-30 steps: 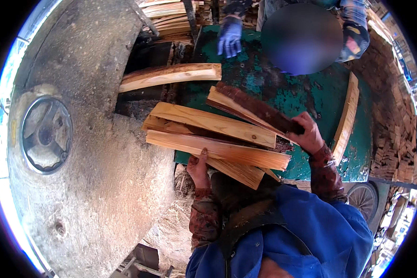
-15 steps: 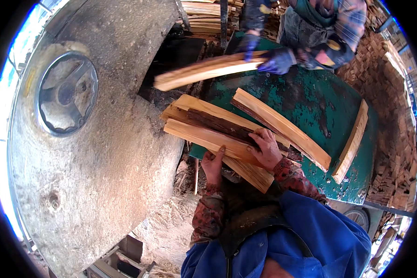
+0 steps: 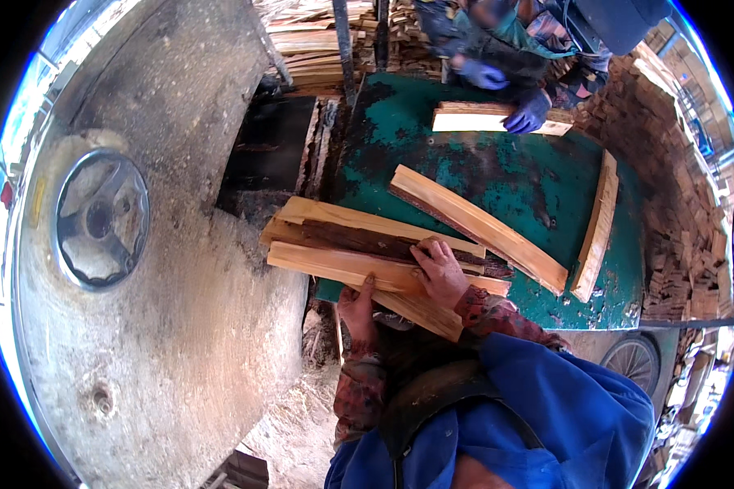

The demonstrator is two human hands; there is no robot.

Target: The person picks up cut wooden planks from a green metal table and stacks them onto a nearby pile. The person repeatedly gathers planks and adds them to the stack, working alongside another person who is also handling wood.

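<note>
A pale wooden board (image 3: 322, 262) lies slanted in front of me on a small pile. My left hand (image 3: 356, 311) grips its near edge, thumb on top and fingers partly hidden below. On its right part sits my right hand (image 3: 444, 273), fingers bent over the far edge by a dark bark-covered slab (image 3: 367, 240). Behind that slab rests another light board (image 3: 342, 213). A further board (image 3: 420, 313) sticks out under my hands toward me. The pile overhangs the left edge of a worn green table (image 3: 497, 175).
Two more slabs, a long one (image 3: 481, 228) and a curved one (image 3: 595, 228), lie on the table. Across it, a co-worker's gloved hand (image 3: 530, 112) touches a board (image 3: 473, 119). A large dusty machine panel with a handwheel (image 3: 100, 220) fills the left, beside a dark plate (image 3: 269, 147).
The co-worker's board, earlier swung out over the table's left side, now lies at its far edge. My view has shifted slightly; my hands keep nearly the same hold on the board.
</note>
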